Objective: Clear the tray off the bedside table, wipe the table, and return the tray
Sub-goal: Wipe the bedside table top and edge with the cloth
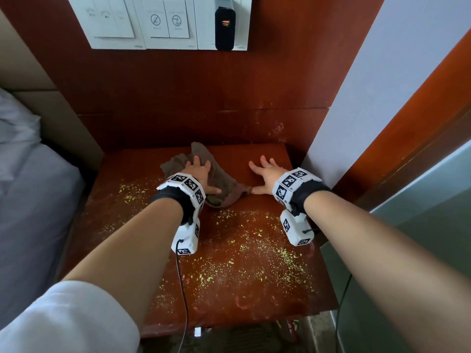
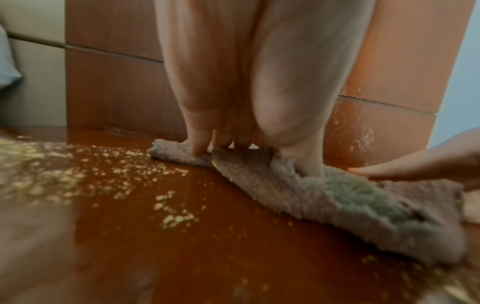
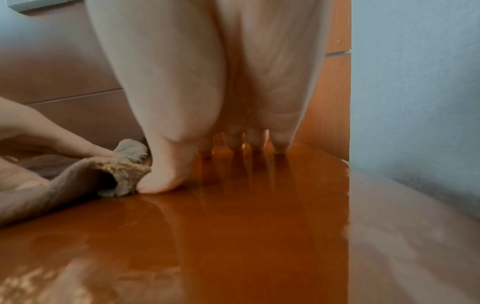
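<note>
The red-brown bedside table (image 1: pixel 254 289) is strewn with yellow crumbs (image 1: pixel 280 253) across its middle and front. A crumpled brown cloth (image 1: pixel 224 184) lies near the table's back centre. My left hand (image 1: pixel 201 171) presses flat on the cloth with fingers spread. In the left wrist view its fingertips (image 2: pixel 200 148) push into the cloth (image 2: pixel 337 195). My right hand (image 1: pixel 267 174) rests flat on bare wood to the right, and its thumb (image 3: pixel 161 185) touches the cloth's right corner (image 3: pixel 122 181). No tray is in view.
A bed with a grey sheet (image 1: pixel 30 200) borders the table's left side. A white wall (image 1: pixel 356 98) closes the right back corner. Above, on the wood panel, sits a switch plate (image 1: pixel 153 21) with a black device (image 1: pixel 224 26) plugged in.
</note>
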The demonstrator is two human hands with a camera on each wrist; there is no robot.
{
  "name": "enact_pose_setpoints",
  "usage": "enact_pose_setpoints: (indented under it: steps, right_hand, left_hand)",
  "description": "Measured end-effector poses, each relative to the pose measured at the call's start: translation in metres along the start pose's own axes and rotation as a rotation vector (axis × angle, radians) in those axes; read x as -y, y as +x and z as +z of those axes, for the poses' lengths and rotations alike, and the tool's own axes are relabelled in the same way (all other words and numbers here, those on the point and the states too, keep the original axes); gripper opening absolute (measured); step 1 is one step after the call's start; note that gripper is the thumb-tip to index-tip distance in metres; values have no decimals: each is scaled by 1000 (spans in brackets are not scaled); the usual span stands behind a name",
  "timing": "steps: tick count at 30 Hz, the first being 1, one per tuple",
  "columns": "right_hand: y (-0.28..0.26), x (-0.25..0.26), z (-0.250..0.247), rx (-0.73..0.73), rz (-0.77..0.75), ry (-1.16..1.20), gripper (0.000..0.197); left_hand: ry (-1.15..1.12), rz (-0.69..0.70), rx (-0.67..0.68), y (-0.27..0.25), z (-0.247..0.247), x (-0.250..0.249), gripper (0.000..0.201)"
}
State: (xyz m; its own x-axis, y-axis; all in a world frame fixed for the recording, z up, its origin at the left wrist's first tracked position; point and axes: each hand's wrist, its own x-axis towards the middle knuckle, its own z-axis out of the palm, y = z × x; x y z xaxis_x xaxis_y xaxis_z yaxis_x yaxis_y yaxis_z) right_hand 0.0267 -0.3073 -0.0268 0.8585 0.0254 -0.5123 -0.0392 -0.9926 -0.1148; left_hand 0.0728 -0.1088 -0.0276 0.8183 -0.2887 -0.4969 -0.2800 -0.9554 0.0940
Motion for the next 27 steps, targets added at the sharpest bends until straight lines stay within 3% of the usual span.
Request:
enact_pose_setpoints:
  steps: [16,22,27]
  right_hand:
    - [3,12,-3,10,54,14,81]
    - [12,49,-2,9,-63,-16,74]
    - [25,67,-7,21,-61,-22,79]
  left_hand:
    - [-35,-73,0,-37,15,59,95]
    - [-63,-87,-11,-39,14,72,96]
    - [-86,-96,-14,-39,13,83,95]
